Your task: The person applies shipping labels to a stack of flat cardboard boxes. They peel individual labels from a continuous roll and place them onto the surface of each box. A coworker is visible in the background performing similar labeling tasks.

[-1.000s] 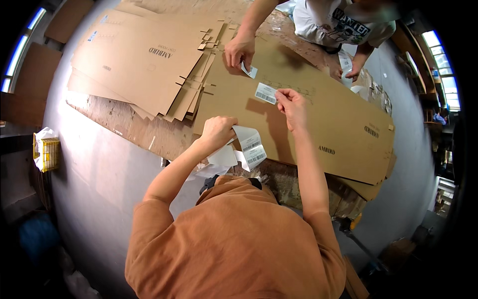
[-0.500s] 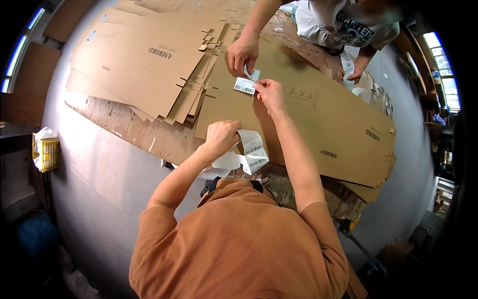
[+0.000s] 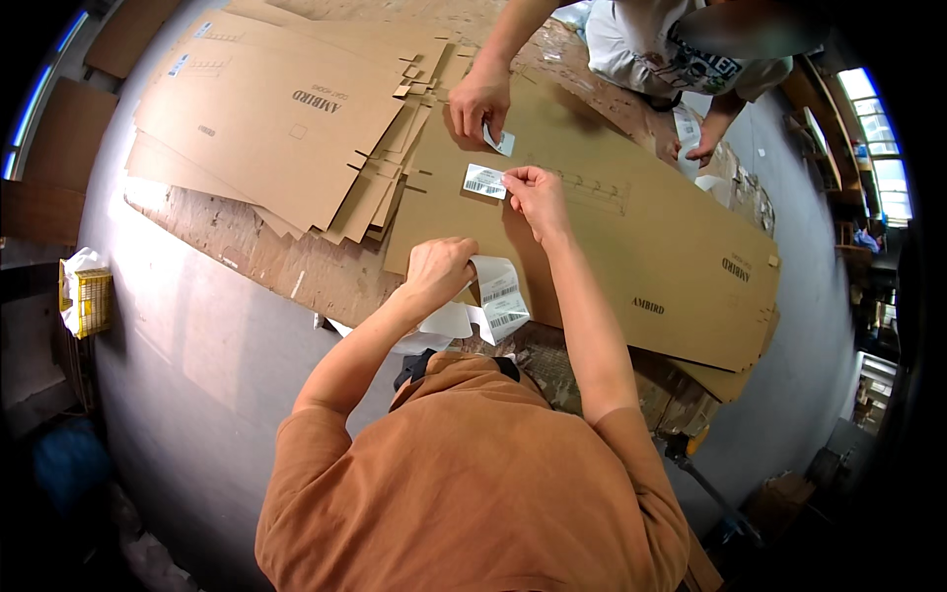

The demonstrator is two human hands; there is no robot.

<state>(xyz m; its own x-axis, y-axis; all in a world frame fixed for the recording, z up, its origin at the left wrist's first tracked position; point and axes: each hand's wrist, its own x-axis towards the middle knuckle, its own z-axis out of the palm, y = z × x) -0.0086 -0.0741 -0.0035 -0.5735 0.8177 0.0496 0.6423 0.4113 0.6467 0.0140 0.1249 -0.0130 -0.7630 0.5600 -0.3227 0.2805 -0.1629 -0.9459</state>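
Pinched by one edge in my right hand (image 3: 538, 202) is a white barcode label (image 3: 484, 182), held over the upper left part of a flat cardboard box (image 3: 681, 247). My left hand (image 3: 441, 268) is closed on a strip of barcode labels (image 3: 501, 296), which hangs down folded at the table's near edge. Just beyond my label, a co-worker's hand (image 3: 481, 104) holds another white label (image 3: 500, 141) by its corner over the same cardboard. The co-worker's other hand (image 3: 702, 148) grips a white label strip (image 3: 688, 133).
A stack of flat cardboard boxes (image 3: 247, 128) lies on the left of the worn wooden table (image 3: 266, 259). Far left on the floor stands a yellow basket (image 3: 91, 301) with white material in it. The co-worker stands across the table.
My right hand and its label have drawn slightly toward me, so a gap now shows between it and the co-worker's label. My left hand stays nearly still.
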